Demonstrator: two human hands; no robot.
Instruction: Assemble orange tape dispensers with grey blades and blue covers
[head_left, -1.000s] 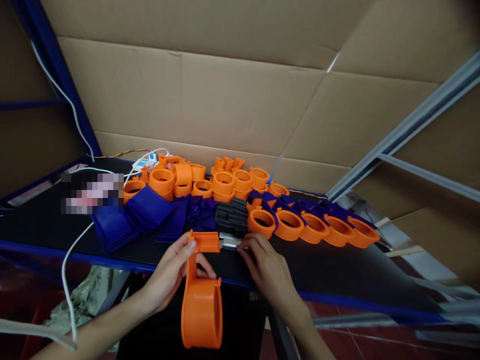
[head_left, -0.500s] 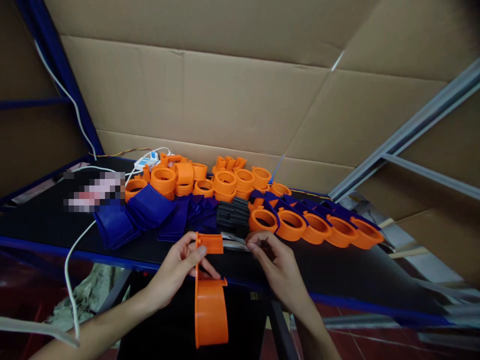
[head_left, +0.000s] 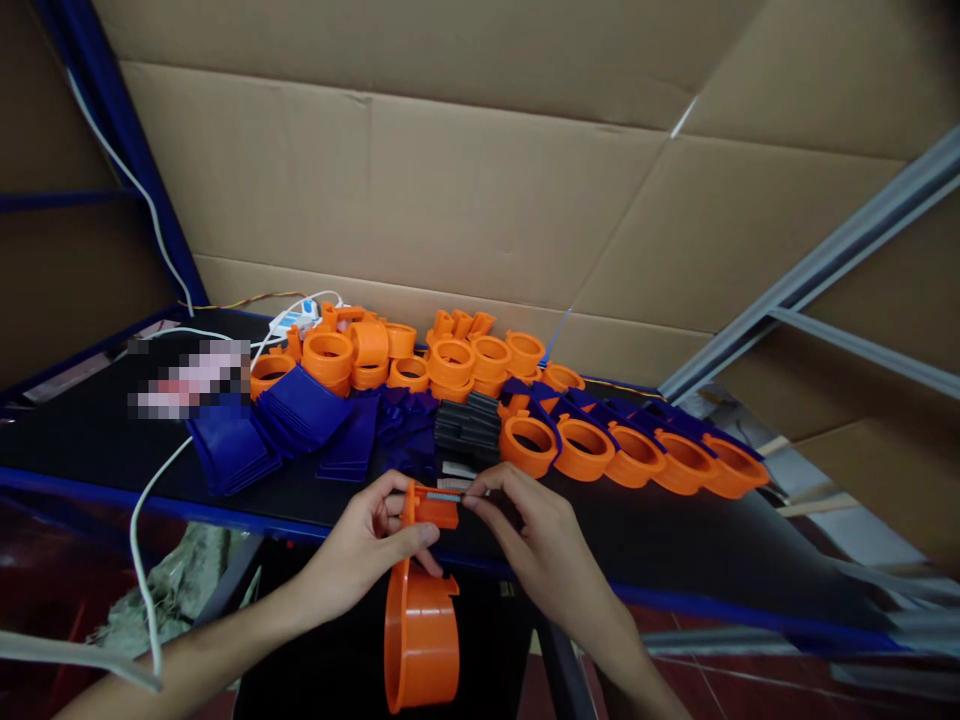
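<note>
My left hand point(head_left: 365, 548) grips an orange plastic part point(head_left: 421, 628), a ring with a stem and a boxy top end, held upright in front of the table edge. My right hand point(head_left: 534, 535) pinches a thin metal pin point(head_left: 448, 494) and holds it against the top of the orange part's boxy end. Both hands are closed. A small silvery piece point(head_left: 457, 468) lies on the table just behind them.
The black table point(head_left: 90, 440) holds a pile of orange rings point(head_left: 405, 360), a row of orange rings with blue pieces point(head_left: 637, 455), stacks of blue plates point(head_left: 292, 420), black blocks point(head_left: 466, 425) and a white cable point(head_left: 150, 490). Cardboard walls stand behind.
My right hand lifted the thin pin from the table and brought it to the top of the orange part. My left hand tilted the part and raised it slightly.
</note>
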